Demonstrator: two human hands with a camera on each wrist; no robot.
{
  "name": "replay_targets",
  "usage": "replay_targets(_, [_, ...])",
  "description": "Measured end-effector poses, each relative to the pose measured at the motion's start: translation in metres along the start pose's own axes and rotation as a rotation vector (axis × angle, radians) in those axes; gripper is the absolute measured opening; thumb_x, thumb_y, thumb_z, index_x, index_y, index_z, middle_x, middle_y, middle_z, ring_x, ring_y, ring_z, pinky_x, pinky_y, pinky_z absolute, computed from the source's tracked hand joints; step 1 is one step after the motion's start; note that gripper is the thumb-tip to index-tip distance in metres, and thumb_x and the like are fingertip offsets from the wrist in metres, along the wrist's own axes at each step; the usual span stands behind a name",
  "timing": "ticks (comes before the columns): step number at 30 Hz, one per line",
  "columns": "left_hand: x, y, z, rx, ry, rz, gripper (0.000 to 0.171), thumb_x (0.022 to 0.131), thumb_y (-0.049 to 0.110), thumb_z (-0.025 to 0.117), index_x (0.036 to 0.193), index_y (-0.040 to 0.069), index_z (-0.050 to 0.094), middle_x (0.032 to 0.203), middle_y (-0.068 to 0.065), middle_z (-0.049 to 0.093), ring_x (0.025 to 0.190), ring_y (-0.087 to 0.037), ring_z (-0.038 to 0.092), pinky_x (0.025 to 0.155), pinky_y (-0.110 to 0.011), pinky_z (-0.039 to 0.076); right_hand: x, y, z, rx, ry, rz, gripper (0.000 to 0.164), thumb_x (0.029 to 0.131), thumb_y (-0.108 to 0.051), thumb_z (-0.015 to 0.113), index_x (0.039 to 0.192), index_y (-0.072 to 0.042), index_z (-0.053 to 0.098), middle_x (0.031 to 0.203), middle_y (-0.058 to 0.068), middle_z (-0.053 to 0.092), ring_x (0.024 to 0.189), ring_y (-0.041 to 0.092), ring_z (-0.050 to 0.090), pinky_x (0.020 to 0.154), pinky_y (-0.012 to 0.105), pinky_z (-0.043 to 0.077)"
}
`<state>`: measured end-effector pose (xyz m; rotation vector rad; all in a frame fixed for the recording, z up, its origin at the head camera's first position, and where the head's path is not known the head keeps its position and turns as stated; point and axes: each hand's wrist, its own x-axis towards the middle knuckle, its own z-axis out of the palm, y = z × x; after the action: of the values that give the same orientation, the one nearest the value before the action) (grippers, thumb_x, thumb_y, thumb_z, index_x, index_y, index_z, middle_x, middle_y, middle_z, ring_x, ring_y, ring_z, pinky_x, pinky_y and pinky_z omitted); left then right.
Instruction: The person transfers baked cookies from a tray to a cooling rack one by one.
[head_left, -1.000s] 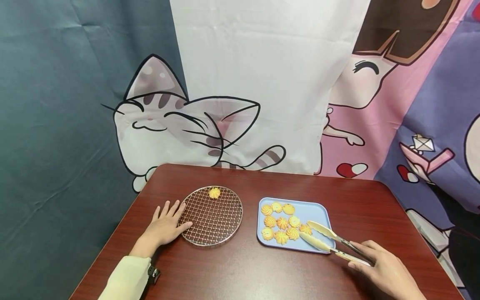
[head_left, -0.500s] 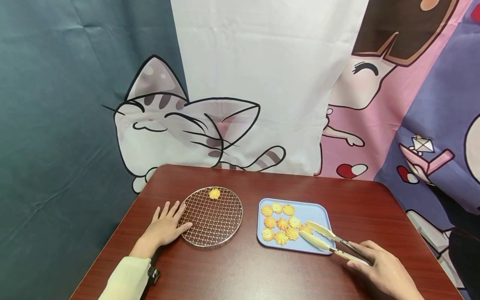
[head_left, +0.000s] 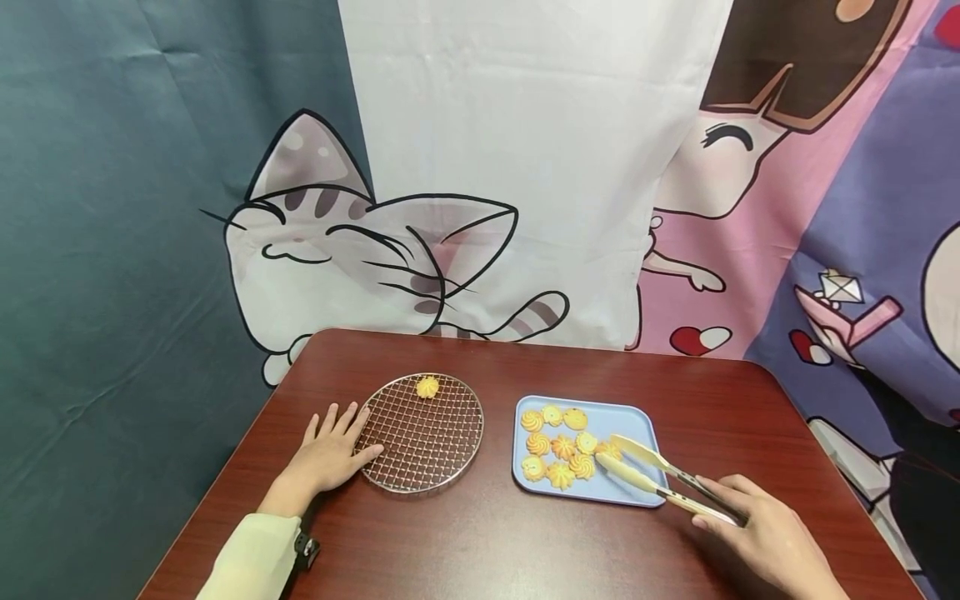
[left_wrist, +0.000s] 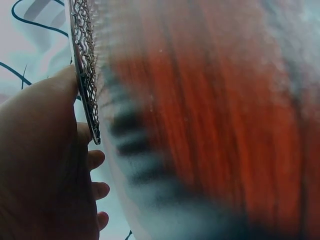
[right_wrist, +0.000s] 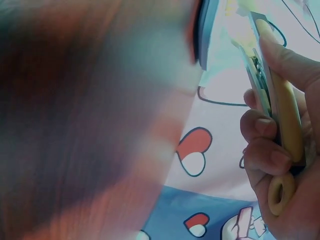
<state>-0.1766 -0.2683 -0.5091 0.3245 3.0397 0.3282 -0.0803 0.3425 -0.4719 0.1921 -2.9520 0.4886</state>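
In the head view, my left hand (head_left: pixel 324 454) lies with fingers spread at the left rim of a round wire cooling rack (head_left: pixel 420 442). One yellow butter cookie (head_left: pixel 427 387) sits near the rack's far edge. My right hand (head_left: pixel 765 529) grips food tongs (head_left: pixel 686 492) with pale tips. Those tips reach over the right part of a light blue tray (head_left: pixel 637 417), one on each side of the rightmost cookie (head_left: pixel 609 450), which they partly cover. Several other piped cookies (head_left: pixel 562 447) lie on the tray's left half. In the right wrist view, fingers curl round the tongs' yellow handle (right_wrist: pixel 287 110).
The brown wooden table (head_left: pixel 480 542) bears both rack and tray, with a strip of tabletop between them. Behind it hangs a cartoon-printed curtain (head_left: pixel 585 150). A dark wrist strap (head_left: pixel 306 550) shows at the left sleeve.
The tongs' tips have shifted slightly forward and drawn a little closer together around the rightmost cookie. My left hand and the rack hold still; the head view has moved slightly.
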Motion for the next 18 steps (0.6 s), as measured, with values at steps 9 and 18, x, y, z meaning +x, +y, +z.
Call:
replay_targets(9, [0.001,-0.001,0.002,0.007,-0.001,0.001,0.077,0.102,0.055,0.048,0.157,0.002,0.035,0.162,-0.026,0.029,0.149,-0.054,0.016,0.117,-0.071,0.010,0.007,-0.011,0.000,0.000,0.092,-0.067,0.050,0.075,-0.047,0.088,0.117,-0.022,0.078,0.097,-0.014,0.060,0.075,0.002,0.055,0.060,0.030,0.046])
replay_targets(18, [0.000,0.000,0.000,-0.004,0.006,0.003,0.077,0.103,0.053,0.049,0.157,0.001,0.034,0.162,-0.026,0.029,0.149,-0.054,0.016,0.117,-0.071,0.010,0.019,-0.021,0.002,0.007,0.170,-0.176,0.054,0.071,-0.040,0.092,0.120,-0.024,0.077,0.101,-0.017,0.061,0.077,0.002,0.056,0.059,0.030,0.046])
